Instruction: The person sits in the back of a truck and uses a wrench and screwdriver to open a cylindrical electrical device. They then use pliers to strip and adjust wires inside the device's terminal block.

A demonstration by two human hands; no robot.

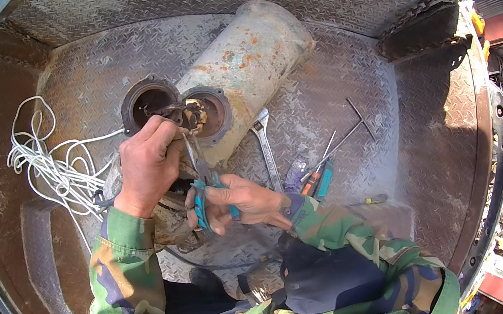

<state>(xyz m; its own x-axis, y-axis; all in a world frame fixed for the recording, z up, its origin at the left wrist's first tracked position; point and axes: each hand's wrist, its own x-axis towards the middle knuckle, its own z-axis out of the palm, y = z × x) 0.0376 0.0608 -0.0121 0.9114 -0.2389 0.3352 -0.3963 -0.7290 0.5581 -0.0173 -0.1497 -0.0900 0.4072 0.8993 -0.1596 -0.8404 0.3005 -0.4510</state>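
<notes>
My right hand [242, 198] grips long-nose pliers [201, 210] by their teal handles, the jaws pointing away from me beside my left fingertips. Pinched closed, my left hand [149, 164] holds dark wire-like strands [172, 112] between two round flanged openings; its fingers partly cover them. Those openings, a left flange [125, 115] and a right flange [224, 107], belong to a grey, rust-spotted metal cylinder [259, 46] lying at a slant. A yellowish-brown crusted piece [194, 114] shows inside the right opening. Part of the body below is hidden by my hands.
Loose white cord [56, 180] lies in loops at left. Right of the cylinder are an adjustable wrench [268, 157], an orange-handled screwdriver [310, 183], a teal-handled tool [324, 179], a T-handle tool [361, 118] and a yellow-handled screwdriver [376, 199]. Metal walls [442, 145] enclose the treadplate floor [343, 68].
</notes>
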